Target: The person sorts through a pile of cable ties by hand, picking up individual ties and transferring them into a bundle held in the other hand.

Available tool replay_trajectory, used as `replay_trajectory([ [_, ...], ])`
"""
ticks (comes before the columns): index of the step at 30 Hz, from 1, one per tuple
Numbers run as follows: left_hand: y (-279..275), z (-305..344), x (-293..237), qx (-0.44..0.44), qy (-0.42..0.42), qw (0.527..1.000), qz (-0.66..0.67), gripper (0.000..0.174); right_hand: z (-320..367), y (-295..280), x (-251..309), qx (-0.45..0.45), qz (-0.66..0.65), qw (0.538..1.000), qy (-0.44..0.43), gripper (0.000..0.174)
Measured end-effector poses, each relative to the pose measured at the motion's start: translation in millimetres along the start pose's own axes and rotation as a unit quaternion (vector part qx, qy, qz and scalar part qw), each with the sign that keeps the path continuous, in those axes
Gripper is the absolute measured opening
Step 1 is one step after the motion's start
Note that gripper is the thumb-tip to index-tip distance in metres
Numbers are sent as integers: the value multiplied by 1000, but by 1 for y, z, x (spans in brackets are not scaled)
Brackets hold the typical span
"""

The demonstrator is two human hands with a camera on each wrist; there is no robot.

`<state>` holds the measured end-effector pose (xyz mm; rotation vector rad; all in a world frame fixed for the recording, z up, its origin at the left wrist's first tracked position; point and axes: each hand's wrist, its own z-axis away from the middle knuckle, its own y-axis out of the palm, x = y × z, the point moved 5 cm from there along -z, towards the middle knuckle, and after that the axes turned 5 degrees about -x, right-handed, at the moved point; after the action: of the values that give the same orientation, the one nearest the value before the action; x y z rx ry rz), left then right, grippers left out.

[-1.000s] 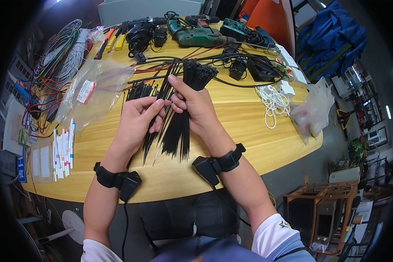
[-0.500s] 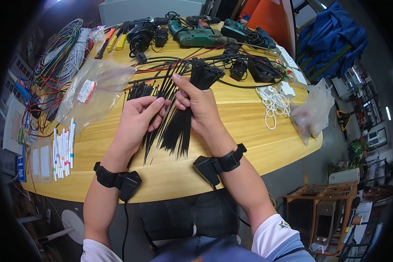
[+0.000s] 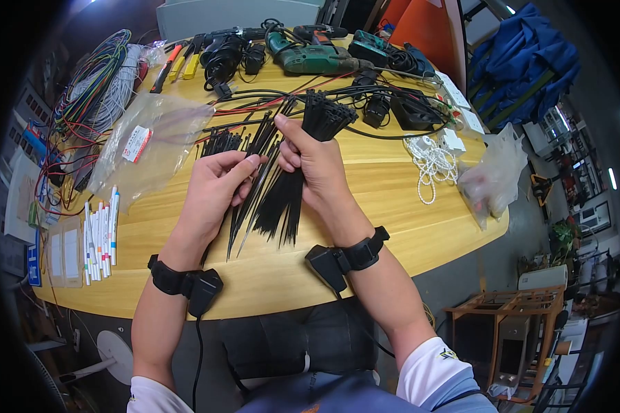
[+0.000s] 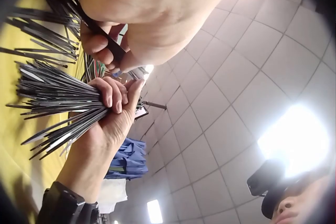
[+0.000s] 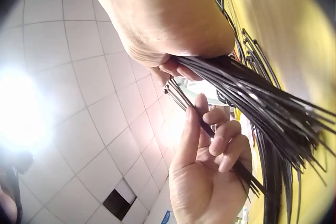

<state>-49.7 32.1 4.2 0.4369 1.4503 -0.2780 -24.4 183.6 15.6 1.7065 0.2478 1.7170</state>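
Note:
My right hand (image 3: 318,168) grips a thick bundle of black cable ties (image 3: 280,206), heads fanned at the top and tails pointing down. In the head view, its thumb lies by the upper ends of a smaller group of cable ties (image 3: 263,141) between the hands. My left hand (image 3: 217,186) pinches that smaller group between thumb and curled fingers, as the right wrist view shows with the thin ties (image 5: 205,128) crossing its fingers. Behind the left hand, more loose cable ties (image 3: 220,142) lie on the wooden table (image 3: 372,206). The right palm hides the middle of the thick bundle.
A clear plastic bag (image 3: 165,127) and several markers (image 3: 102,237) lie at the left. Cables (image 3: 255,103) cross behind the hands, with a green power drill (image 3: 317,58) farther back. White beaded cord (image 3: 430,165) and another plastic bag (image 3: 492,179) are at the right.
My right hand has shifted slightly right with the thick bundle, widening the spread between it and the smaller group of cable ties. The left hand has stayed almost in place.

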Motion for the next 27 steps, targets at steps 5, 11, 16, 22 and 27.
replay_trajectory([
  [5,1,0,0,-4,2,1000,12,27,0,-1,1,-8,-4,1000,-6,19],
  [11,3,1,-4,2,7,1000,8,27,0,-2,4,-21,-3,1000,-19,19],
  [16,4,3,-5,12,8,1000,22,27,-3,-4,1,-6,-40,999,-6,17],
  [22,4,3,-6,7,2,1000,27,27,-3,-4,2,0,-41,999,-3,16],
  [27,5,3,-6,5,5,1000,20,27,-2,-3,2,6,-39,999,1,17],
])
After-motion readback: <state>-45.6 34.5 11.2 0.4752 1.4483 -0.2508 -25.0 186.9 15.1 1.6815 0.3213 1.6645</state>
